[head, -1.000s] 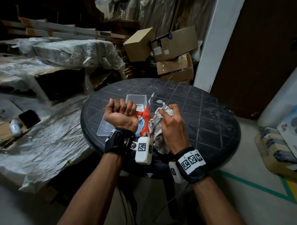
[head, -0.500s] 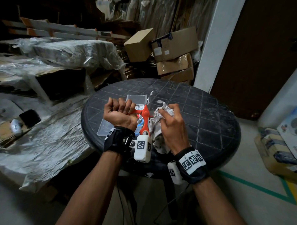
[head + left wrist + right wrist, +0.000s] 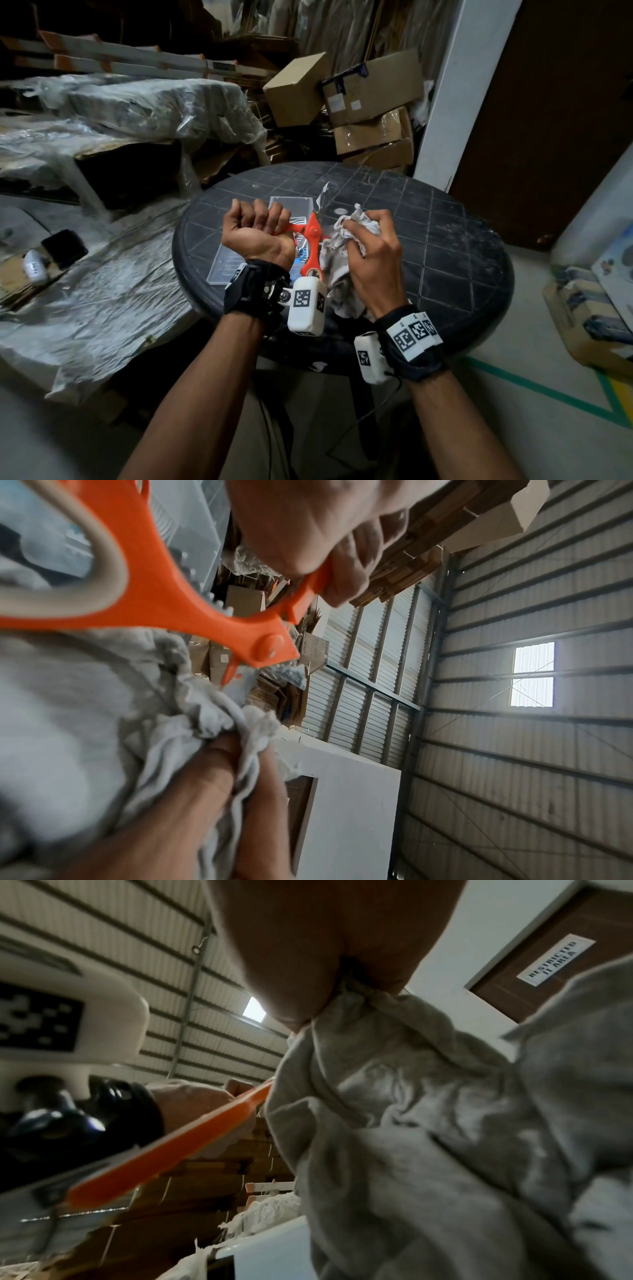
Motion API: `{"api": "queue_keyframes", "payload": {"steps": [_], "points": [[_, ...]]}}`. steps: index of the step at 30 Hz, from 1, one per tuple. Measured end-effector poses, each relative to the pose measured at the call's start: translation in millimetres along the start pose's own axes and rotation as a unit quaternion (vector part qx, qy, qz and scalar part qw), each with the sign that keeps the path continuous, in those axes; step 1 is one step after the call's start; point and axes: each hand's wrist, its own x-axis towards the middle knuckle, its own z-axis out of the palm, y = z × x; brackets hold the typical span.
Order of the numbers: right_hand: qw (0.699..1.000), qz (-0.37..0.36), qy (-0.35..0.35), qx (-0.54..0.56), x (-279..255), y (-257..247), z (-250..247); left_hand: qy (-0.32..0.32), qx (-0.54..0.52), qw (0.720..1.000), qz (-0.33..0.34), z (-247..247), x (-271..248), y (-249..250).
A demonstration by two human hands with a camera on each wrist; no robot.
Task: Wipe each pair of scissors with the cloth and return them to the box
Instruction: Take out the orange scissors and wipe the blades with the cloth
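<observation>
Mid-wipe: left hand (image 3: 257, 236) fisted round one handle of the orange scissors (image 3: 311, 240), right hand (image 3: 371, 253) bunching the grey cloth (image 3: 346, 236) against them. Clear box (image 3: 239, 260) beneath the hands; return not yet done.

Bare table (image 3: 445, 240) right of the hands; clear box (image 3: 239, 253) lies left.
</observation>
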Motion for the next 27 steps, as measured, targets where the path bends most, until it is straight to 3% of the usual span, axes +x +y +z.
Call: {"api": "queue_keyframes", "payload": {"steps": [8, 13, 21, 27], "points": [[1.0, -0.003, -0.015, 0.012, -5.7, 3.7, 6.4, -0.003, 0.017, 1.0, -0.002, 3.5, -2.6, -6.1], [1.0, 0.015, 0.018, 0.015, -2.6, 5.2, 3.6, 0.0, 0.004, 1.0, -0.004, 1.1, -2.0, -3.1], [0.999, -0.018, -0.039, -0.009, -7.5, 3.3, 6.5, -0.006, 0.01, 1.0, -0.008, 0.6, -3.2, -4.7], [0.999, 0.022, 0.011, 0.026, -6.3, 8.9, 2.9, 0.014, 0.004, 1.0, -0.01, -6.2, -1.2, -4.1]]}}
